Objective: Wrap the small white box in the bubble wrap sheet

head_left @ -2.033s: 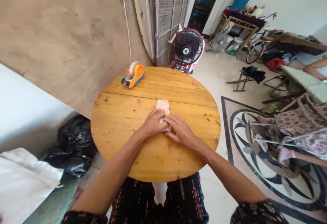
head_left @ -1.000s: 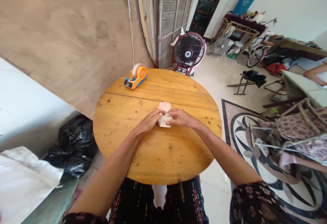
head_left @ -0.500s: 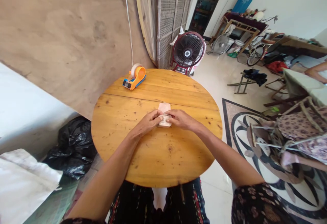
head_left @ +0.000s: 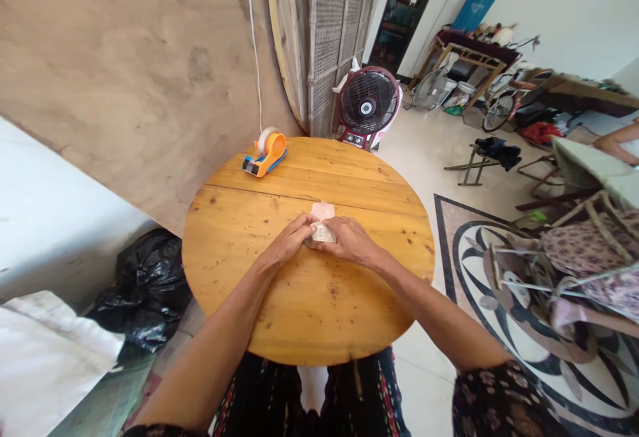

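Note:
Near the middle of the round wooden table (head_left: 332,317), a small pale box (head_left: 325,233) with faint print sits between my two hands. From its far side a light pink flap (head_left: 322,210) sticks out, away from me. My left hand (head_left: 291,240) grips the box's left side, with the fingers bent around it. My right hand (head_left: 352,237) closes over its right side, the thumb low on the near edge. My fingers hide parts of the box, and its contents do not show.
An orange and blue tape dispenser (head_left: 269,155) stands at the table's far left edge. Behind the table is a dark red fan (head_left: 368,101). A black plastic bag (head_left: 144,291) lies on the left, and a folding stool (head_left: 472,165) stands to the right. Another person's arm (head_left: 619,142) shows at far right.
The box has tilted or turned between my hands, and its printed face now shows more. My right thumb has shifted down to the near edge. The view has moved slightly.

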`<action>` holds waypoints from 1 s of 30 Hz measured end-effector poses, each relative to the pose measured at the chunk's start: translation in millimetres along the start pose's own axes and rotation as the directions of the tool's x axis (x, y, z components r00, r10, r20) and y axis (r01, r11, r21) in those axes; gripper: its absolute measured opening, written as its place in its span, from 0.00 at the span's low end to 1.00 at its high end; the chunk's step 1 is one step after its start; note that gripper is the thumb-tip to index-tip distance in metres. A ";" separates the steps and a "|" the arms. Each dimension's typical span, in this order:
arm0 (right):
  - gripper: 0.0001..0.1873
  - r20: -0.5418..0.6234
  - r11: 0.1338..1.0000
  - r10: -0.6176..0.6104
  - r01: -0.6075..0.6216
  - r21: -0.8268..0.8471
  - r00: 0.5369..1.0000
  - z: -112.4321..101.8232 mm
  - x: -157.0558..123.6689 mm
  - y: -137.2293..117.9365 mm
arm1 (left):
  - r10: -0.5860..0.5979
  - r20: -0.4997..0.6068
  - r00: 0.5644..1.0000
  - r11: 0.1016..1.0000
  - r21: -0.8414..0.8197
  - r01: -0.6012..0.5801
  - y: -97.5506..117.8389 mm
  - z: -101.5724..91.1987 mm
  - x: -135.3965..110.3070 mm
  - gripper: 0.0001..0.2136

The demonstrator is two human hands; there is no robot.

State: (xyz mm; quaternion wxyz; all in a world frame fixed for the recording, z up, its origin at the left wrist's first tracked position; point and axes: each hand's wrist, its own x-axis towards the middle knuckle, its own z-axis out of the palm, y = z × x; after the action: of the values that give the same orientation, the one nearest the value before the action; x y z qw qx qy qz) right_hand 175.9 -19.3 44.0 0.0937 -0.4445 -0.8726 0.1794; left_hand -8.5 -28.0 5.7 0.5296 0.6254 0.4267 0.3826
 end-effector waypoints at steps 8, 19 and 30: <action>0.20 0.277 0.950 0.019 -0.104 0.294 0.961 -19.3 34.1 32.2 | 0.094 -0.074 0.993 0.988 0.127 -0.085 -0.9 8.1 2.3 0.18; 0.26 0.105 0.909 0.116 -0.148 0.389 0.988 1.9 37.3 54.6 | 0.166 -0.260 0.951 0.869 0.494 -0.017 -15.6 12.8 19.0 0.18; 0.30 -0.036 0.941 0.156 -0.138 0.309 0.987 6.6 10.2 29.4 | 0.200 -0.205 0.958 0.740 0.672 -0.011 0.8 17.5 9.1 0.17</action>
State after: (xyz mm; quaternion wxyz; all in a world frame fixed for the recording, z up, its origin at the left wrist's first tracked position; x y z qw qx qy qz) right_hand 189.6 3.4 26.3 0.1738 -0.4938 -0.7955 0.3051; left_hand 11.0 -25.4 4.1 0.1877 0.7393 0.5649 0.3147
